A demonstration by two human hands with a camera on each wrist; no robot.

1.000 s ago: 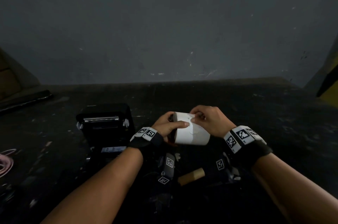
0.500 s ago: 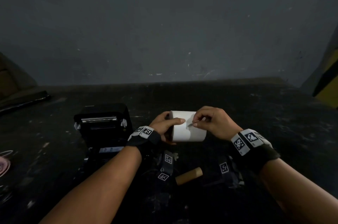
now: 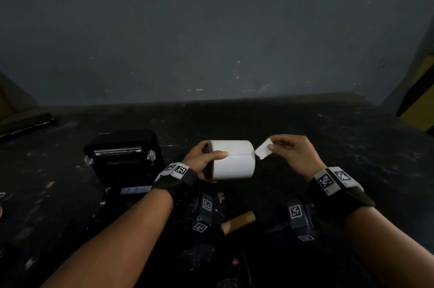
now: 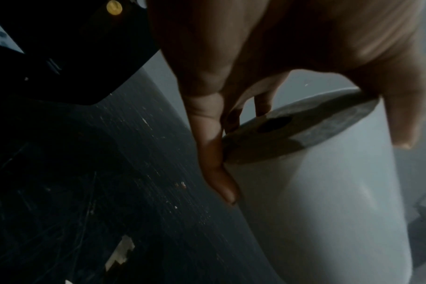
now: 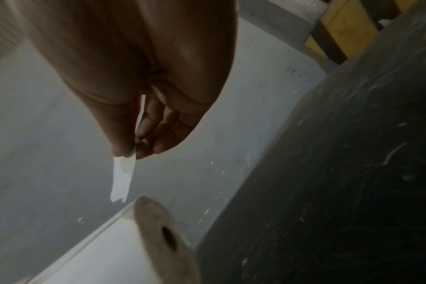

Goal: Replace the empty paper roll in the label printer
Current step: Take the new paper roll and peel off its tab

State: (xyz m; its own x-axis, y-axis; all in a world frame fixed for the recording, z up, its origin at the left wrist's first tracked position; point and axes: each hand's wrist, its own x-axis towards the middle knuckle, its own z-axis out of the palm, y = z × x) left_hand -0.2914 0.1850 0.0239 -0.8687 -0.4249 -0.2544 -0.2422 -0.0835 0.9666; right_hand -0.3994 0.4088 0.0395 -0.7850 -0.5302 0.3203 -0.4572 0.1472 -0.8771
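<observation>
My left hand grips a full white paper roll by its left end, thumb across the top, above the dark table. The roll fills the left wrist view, its core hole showing. My right hand is just right of the roll and pinches a small torn white strip between thumb and fingers; the strip hangs free of the roll. The black label printer stands open at the left. An empty brown cardboard core lies on the table near me.
The black scuffed table runs back to a grey wall. A dark bar lies at the far left. Two black tagged devices lie beside the empty core. A yellow-and-black post stands at the right edge.
My right hand has peeled the small white strip off the roll and pulled it away to the right. The left hand keeps holding the roll, which now sits slightly turned.
</observation>
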